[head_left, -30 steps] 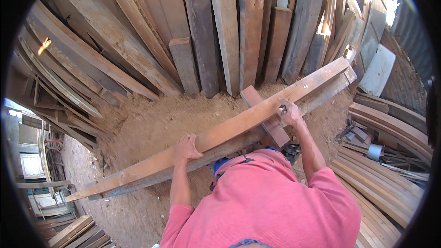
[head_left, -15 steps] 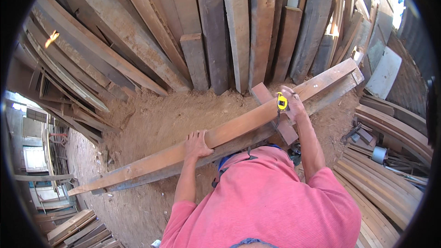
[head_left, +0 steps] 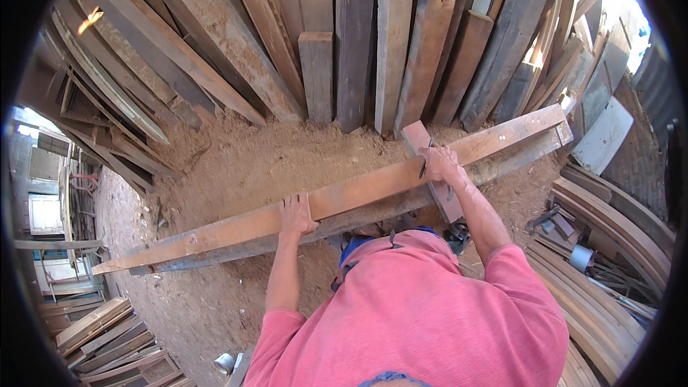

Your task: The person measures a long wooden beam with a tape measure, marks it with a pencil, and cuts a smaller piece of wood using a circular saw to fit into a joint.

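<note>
A long reddish-brown wooden beam [head_left: 365,188] slants across in front of me, with a greyer beam [head_left: 498,168] lying alongside its near edge. My left hand [head_left: 295,215] grips the beam left of its middle, fingers over the top and thumb on the near side. Farther right, my right hand [head_left: 441,163] is closed over the same beam, where a short reddish block [head_left: 448,201] crosses underneath. A slim dark thing [head_left: 423,168] sticks out by its fingers; its kind is unclear. No tape measure shows now.
Tall planks [head_left: 355,50] lean in a row along the far side. Stacked boards [head_left: 588,301] lie at my right, and another pile [head_left: 107,337] at lower left. A white cup-like container [head_left: 224,362] sits on the sawdust-strewn ground [head_left: 236,158].
The yellow tape measure seen in my right hand is out of sight, and that hand now closes over the beam. The beam's left end has shifted slightly left in view.
</note>
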### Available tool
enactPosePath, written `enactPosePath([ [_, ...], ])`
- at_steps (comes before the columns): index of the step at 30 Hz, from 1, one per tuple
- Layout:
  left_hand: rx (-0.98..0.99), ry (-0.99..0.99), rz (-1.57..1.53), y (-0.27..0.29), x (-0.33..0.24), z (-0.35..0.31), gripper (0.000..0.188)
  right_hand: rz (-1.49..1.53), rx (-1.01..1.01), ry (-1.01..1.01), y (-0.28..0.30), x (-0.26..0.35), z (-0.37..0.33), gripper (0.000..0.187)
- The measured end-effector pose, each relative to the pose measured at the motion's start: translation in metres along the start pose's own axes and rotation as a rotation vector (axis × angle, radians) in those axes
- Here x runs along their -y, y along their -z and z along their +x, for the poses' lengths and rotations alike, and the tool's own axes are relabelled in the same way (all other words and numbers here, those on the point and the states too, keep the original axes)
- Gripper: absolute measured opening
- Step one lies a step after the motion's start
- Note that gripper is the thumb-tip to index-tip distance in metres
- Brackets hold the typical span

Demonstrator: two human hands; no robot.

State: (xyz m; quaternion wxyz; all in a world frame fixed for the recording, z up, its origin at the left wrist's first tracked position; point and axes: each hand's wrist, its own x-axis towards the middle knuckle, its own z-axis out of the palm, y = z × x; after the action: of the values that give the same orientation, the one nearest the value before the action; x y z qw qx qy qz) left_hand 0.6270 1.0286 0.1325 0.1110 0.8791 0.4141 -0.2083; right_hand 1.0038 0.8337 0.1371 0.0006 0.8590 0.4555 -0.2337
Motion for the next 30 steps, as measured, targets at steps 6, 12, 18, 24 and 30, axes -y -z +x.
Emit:
enactPosePath([
  [6, -0.038, -0.003, -0.031, 0.007, 0.001, -0.01, 0.08, 0.012, -0.085, 0.059, -0.008, 0.006, -0.009, 0.062],
  [12, -0.06, -0.019, -0.035, 0.002, -0.003, -0.004, 0.082, -0.048, -0.106, 0.008, -0.012, -0.003, -0.006, 0.065],
  [18, -0.054, -0.004, -0.025, 0.008, -0.007, -0.007, 0.087, 0.063, -0.19, -0.031, -0.006, 0.006, -0.021, 0.069],
  [24, -0.066, -0.001, -0.01, 0.0, -0.006, -0.004, 0.089, 0.077, -0.265, -0.026, -0.016, 0.007, -0.022, 0.074],
  [30, -0.079, 0.046, 0.02, 0.012, -0.019, -0.015, 0.104, 0.978, -0.421, -0.135, -0.014, -0.029, -0.021, 0.055],
])
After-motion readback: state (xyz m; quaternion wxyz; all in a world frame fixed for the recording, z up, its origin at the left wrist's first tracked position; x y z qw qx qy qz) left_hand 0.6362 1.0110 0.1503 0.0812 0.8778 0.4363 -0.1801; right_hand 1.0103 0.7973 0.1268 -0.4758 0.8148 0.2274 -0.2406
